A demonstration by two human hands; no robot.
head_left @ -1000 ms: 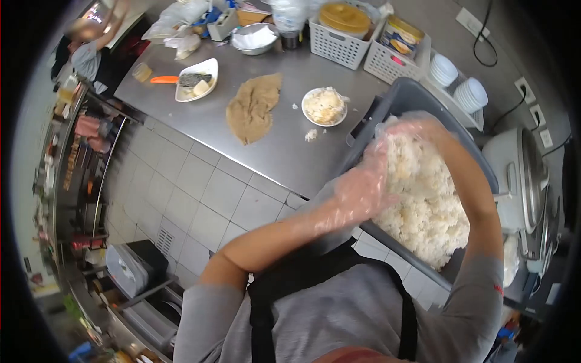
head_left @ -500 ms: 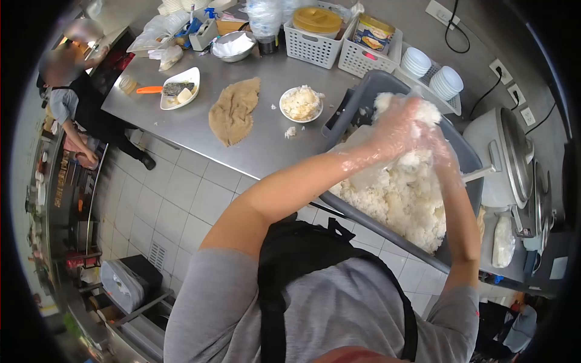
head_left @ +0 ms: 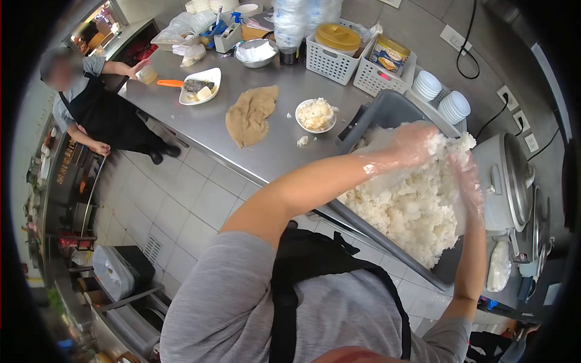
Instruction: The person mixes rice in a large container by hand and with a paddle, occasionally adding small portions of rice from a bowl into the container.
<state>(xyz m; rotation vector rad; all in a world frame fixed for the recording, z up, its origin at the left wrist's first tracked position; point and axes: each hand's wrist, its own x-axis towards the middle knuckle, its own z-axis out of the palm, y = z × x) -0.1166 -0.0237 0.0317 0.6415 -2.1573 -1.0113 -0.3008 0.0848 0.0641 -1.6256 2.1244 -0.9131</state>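
Observation:
Both of my hands wear clear, loose plastic gloves and are over the upper part of a grey tub (head_left: pixel 393 236) of white cooked rice (head_left: pixel 405 212). My left hand (head_left: pixel 414 144) curls its fingers around a clump of rice near the far end. Facing it, my right hand (head_left: pixel 467 181) has its fingers bent in, with rice at the fingertips. A narrow gap shows between the two hands. Glove plastic and rice partly hide the fingers. Left of the tub stands a white bowl (head_left: pixel 316 124) with a heap of rice.
A brown cloth (head_left: pixel 251 116) and a white dish (head_left: pixel 209 78) with an orange-handled grater lie on the steel counter (head_left: pixel 200 130). Baskets (head_left: pixel 330 60), stacked white bowls (head_left: pixel 454 107) and a large cooker (head_left: pixel 499 169) surround the tub. A co-worker (head_left: pixel 103 103) stands at the counter's far left.
My hands have moved apart, where before they were close together over the rice. The co-worker has come closer, one hand now at a small jar on the counter. The view has shifted slightly.

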